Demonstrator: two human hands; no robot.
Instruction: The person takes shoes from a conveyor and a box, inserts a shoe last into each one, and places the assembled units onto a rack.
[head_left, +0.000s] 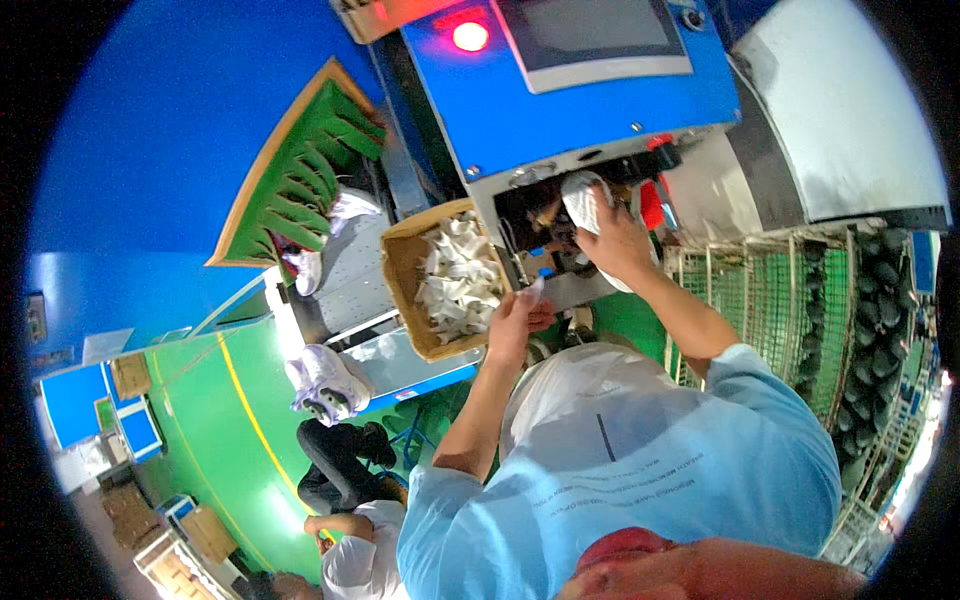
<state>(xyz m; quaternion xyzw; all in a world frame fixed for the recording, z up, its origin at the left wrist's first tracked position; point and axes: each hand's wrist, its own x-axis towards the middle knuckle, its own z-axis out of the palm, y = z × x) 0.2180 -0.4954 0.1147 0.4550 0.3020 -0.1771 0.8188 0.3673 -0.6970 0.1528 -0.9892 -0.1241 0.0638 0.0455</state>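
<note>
My right hand (618, 243) is at the opening of a blue machine (590, 115), its fingers closed over a white, rounded piece (580, 198) that looks like part of a shoe. Part of that piece is hidden behind the hand. Lower and to the left, my left hand (513, 322) pinches a small, thin white piece (534, 291) just in front of the machine. Close beside the left hand is a brown cardboard box (405, 290) that holds a heap of small white pieces (460, 275).
A conveyor (350, 275) runs left of the box, passing under a green-strip curtain (310, 180). White shoes (330, 385) sit at its near end. A seated person (365, 550) is at lower left. Wire racks (760, 310) with dark shoe-shaped items (870, 350) stand right.
</note>
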